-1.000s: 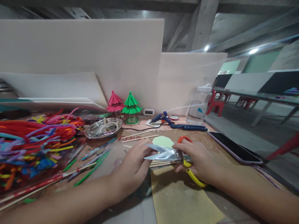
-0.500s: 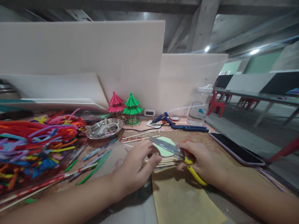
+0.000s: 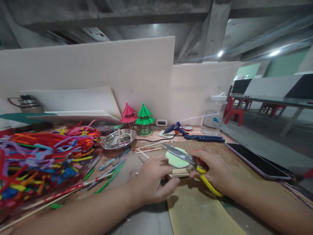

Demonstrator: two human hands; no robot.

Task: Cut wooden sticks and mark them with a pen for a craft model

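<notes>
My right hand [image 3: 211, 168] is closed round the yellow-and-red handles of a pair of scissors [image 3: 179, 154]. Their blades point left above a pale green paper piece [image 3: 176, 160] with cut corners. Just left of this, my left hand [image 3: 156, 178] is curled, and a pale end of a wooden stick shows between thumb and fingers; most of its grip is hidden. Between the hands lie several wooden sticks [image 3: 180, 173] side by side. A tan sheet [image 3: 200, 209] lies below them. More loose sticks [image 3: 149, 150] rest behind my left hand.
Pipe cleaners [image 3: 49, 147] are heaped at left, near a metal dish [image 3: 104, 143]. Red and green [image 3: 144, 117] small pagoda models stand at the back. A glue gun [image 3: 174, 128], blue pliers-like tool [image 3: 205, 138], water bottle [image 3: 214, 114] and phone [image 3: 256, 160] are at right.
The view has shifted, so things on the table sit lower and further right. My left hand's fingers are more curled. The scissors stay in my right hand over the green paper.
</notes>
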